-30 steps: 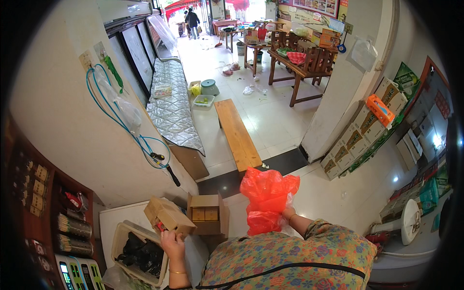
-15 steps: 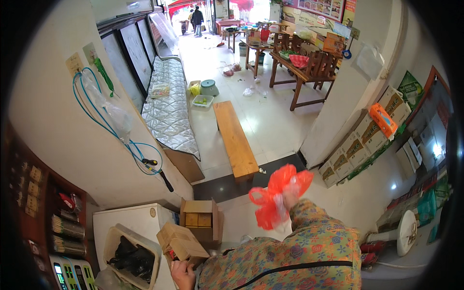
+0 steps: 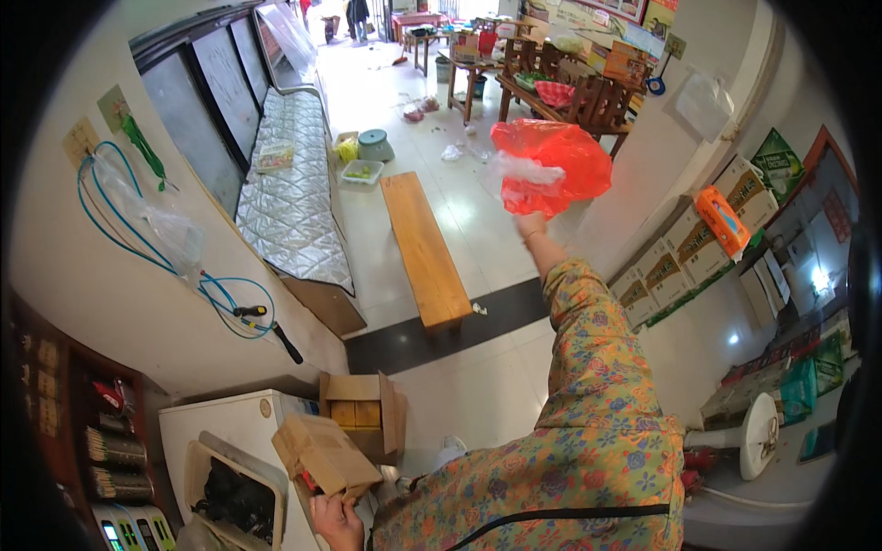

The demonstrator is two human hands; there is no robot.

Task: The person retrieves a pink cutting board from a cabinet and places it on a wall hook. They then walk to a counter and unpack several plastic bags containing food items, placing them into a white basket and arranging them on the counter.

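Observation:
My right arm, in a flowered sleeve, reaches forward over the floor. My right hand point(image 3: 532, 228) is closed on a red plastic bag point(image 3: 581, 163), which billows out above the fingers. A whitish, clear plastic piece point(image 3: 533, 172) shows against the red. At the lower left, my left hand point(image 3: 337, 523) is closed on the edge of a small cardboard box point(image 3: 329, 452). Something red peeks out of that box's opening, mostly hidden. The box sits tilted at the corner of a white chest point(image 3: 220, 418), beside a beige bin point(image 3: 196, 473) with black plastic bags inside.
An open carton point(image 3: 393, 413) holding smaller boxes stands behind the small box. A wooden bench point(image 3: 423, 243) crosses the floor ahead. Stacked cartons point(image 3: 669, 266) line the right wall, with an orange pack point(image 3: 722, 222) on top. Tables and chairs point(image 3: 588, 115) stand farther back.
My right hand has swung forward and up, and the red bag has opened out wider. My left hand remains at the small box. The whole view has shifted slightly.

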